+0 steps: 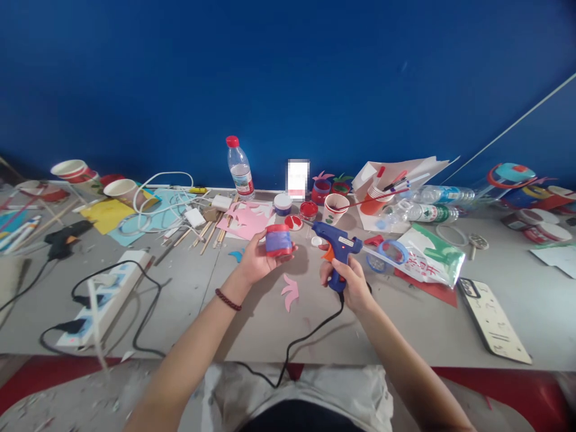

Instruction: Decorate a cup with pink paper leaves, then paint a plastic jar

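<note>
1. Gripping: left hand (254, 264) holds a short red-and-purple banded cylinder (278, 241) by its side, raised above the table; right hand (355, 285) grasps a blue plastic glue gun with an orange trigger (342, 242). Cannot tell whether the trigger is pressed.
2. Placement: nozzle points toward the cylinder, apart from it. One pink paper cutout with pointed lobes (290, 292) lies on the table below, between the hands.
3. Technique (judgement): keep left fingers off the surface facing the nozzle, steady the cylinder, press the trigger lightly, and leave slack in the black cable (288, 353).
4. Count: one cylinder held; two glue guns, including a dark one (60, 243) at far left; one white power strip (108, 300); one upright clear plastic bottle with red cap (240, 171).
</note>
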`<state>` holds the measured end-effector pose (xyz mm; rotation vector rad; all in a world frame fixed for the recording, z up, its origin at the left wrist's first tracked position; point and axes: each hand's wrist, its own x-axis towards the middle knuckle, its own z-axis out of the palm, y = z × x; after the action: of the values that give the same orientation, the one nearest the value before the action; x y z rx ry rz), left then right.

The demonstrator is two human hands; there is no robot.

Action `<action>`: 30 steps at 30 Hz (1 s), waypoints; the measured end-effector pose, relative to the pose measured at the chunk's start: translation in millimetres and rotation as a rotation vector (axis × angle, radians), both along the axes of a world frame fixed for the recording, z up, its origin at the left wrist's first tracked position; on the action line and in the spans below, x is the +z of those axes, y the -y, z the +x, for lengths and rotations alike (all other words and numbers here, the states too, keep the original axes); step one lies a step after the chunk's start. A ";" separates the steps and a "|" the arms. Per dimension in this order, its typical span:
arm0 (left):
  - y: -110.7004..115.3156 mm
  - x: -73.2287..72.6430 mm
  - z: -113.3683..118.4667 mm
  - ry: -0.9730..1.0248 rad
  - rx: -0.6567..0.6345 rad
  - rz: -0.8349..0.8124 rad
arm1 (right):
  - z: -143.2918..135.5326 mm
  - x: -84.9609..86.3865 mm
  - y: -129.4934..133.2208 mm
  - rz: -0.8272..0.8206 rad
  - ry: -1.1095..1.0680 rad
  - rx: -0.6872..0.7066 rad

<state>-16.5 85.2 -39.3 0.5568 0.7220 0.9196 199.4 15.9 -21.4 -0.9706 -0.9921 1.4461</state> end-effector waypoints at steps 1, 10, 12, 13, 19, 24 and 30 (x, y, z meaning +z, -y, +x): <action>-0.1 -0.8 -0.4 -0.005 -0.019 -0.017 | 0.0 -2.8 -0.4 0.000 0.000 -0.004; 0.6 -13.5 5.3 -0.112 0.105 0.045 | 2.2 -14.8 -0.4 -0.037 0.003 0.009; 1.9 -15.9 7.2 -0.130 0.152 0.110 | 2.4 -15.8 -0.3 -0.030 -0.001 0.015; 2.6 -16.8 7.9 -0.143 0.167 0.141 | 2.5 -16.1 0.0 -0.033 -0.007 0.021; 6.2 -18.8 9.4 -0.228 0.189 0.223 | 2.8 -19.6 2.7 -0.041 -0.060 0.063; 8.0 -18.7 9.5 -0.185 0.175 0.204 | 1.6 -21.6 2.3 0.029 -0.069 0.003; 10.2 -7.3 6.6 0.181 0.019 0.025 | 2.4 -21.5 0.1 0.044 -0.077 -0.056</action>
<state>-9.9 75.0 -46.6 0.4820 0.5544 0.9840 201.8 15.8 -42.9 -0.8972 -0.9301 1.3990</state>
